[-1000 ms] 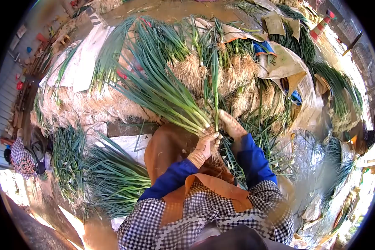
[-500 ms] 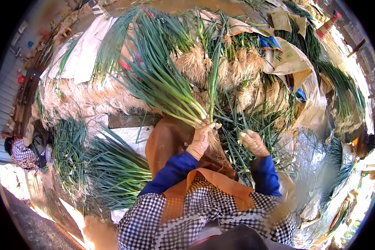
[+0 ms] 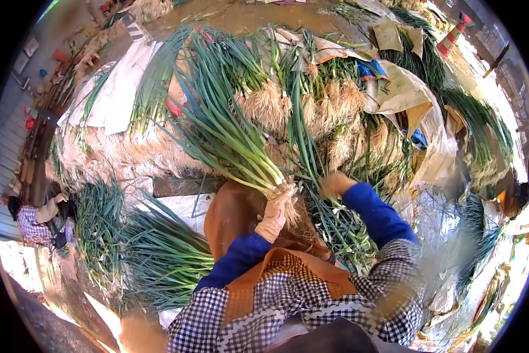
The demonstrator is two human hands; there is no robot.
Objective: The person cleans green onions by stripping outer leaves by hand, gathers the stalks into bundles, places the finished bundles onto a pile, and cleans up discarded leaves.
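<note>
My left hand [image 3: 279, 203] is closed around the white root ends of a bunch of spring onions [image 3: 247, 141], whose green leaves fan up and to the left. Pale roots [image 3: 294, 215] hang below the fist. My right hand [image 3: 336, 184] is to the right of the bunch, blurred by motion, so its fingers do not show clearly. A separate long green stalk [image 3: 302, 132] runs down toward it; whether the hand grips it cannot be made out. Loose leaves and trimmings [image 3: 346, 235] lie beneath the right hand. A brown apron [image 3: 232, 206] covers my lap.
Stacked spring onions with bushy roots [image 3: 264, 106] line the far side, partly under pale sheets [image 3: 114, 97]. Another pile of spring onions [image 3: 167, 247] lies at left. A person [image 3: 35, 220] works at far left. A striped cone [image 3: 452, 36] stands at upper right.
My right hand has moved up and left, closer to the bunch. The separate stalk now slants toward the right hand, apart from the left fist. My left hand has lowered slightly with the bunch.
</note>
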